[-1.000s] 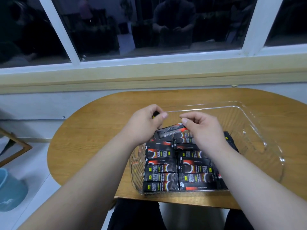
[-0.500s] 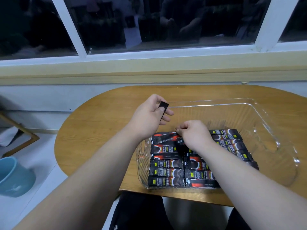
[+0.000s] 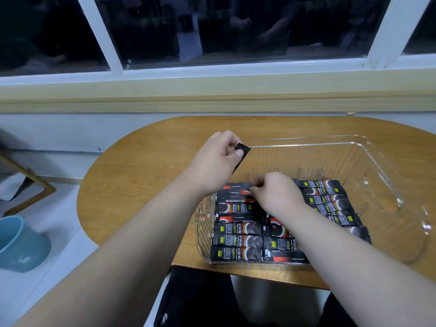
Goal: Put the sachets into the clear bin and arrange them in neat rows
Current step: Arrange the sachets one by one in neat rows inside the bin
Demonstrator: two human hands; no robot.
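Observation:
A clear plastic bin [image 3: 387, 185] stands on the wooden table [image 3: 146, 175]. Several black sachets [image 3: 238, 239] with red and white print lie in rows across its near half. My left hand [image 3: 214, 164] hovers over the bin's left rim and pinches one black sachet [image 3: 240, 156], held upright. My right hand [image 3: 276, 194] is down inside the bin, fingers curled on the far end of the top sachet [image 3: 233, 188] of the left row. My right forearm hides part of the middle row.
The far half of the bin holds no sachets. A window sill and wall run behind the table. Left of the table on the floor stand a blue bucket [image 3: 18, 244] and a wooden frame [image 3: 35, 185].
My right hand has laid its sachet down onto the rows and moved lower into the bin. My left hand has lifted its sachet upright above the left rim.

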